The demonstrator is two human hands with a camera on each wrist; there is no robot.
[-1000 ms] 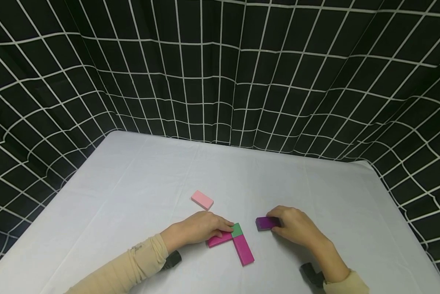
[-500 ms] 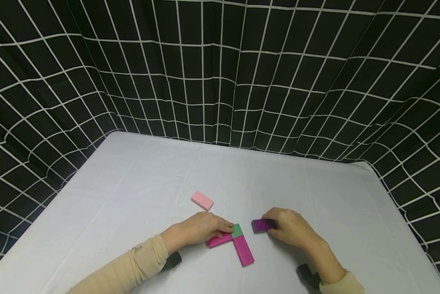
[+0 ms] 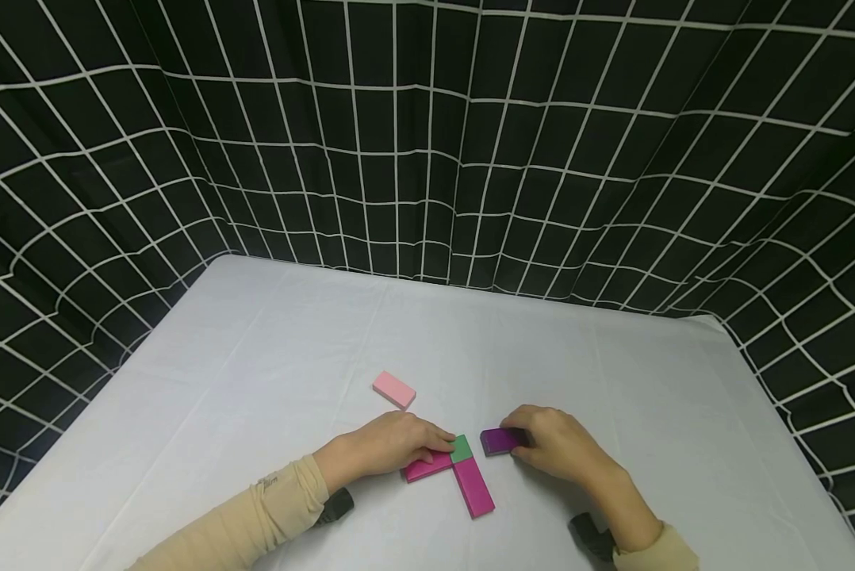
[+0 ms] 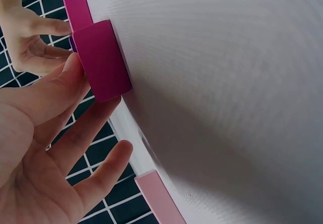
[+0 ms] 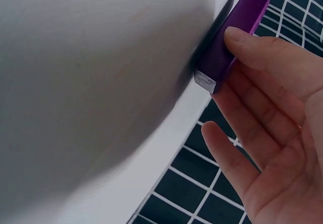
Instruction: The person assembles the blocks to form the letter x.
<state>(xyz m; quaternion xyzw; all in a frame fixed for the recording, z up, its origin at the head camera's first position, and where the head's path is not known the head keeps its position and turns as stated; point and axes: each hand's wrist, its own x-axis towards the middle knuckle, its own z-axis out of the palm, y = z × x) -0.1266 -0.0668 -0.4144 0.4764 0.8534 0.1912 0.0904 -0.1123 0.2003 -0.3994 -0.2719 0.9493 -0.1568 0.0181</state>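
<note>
My left hand (image 3: 388, 442) grips a magenta block (image 3: 427, 467) lying on the white table, thumb on one side and fingers on the other in the left wrist view. The block's end meets a small green block (image 3: 461, 450), which the fingertips reach. A second magenta block (image 3: 474, 488) extends from the green one toward me, making a corner. To the right, my right hand (image 3: 561, 446) pinches a purple block (image 3: 499, 441) between thumb and fingers, its free end pointing left, a short gap from the green block. The right wrist view shows the purple block's pale end (image 5: 205, 81).
A light pink block (image 3: 394, 389) lies beyond my left hand, apart from the others. White cloth (image 3: 313, 333) covers the table. A black curtain with white grid lines (image 3: 413, 143) surrounds its back and sides.
My right hand has moved left and slightly toward me with the purple block, narrowing the gap to the green block. The left hand and the other blocks stay in place.
</note>
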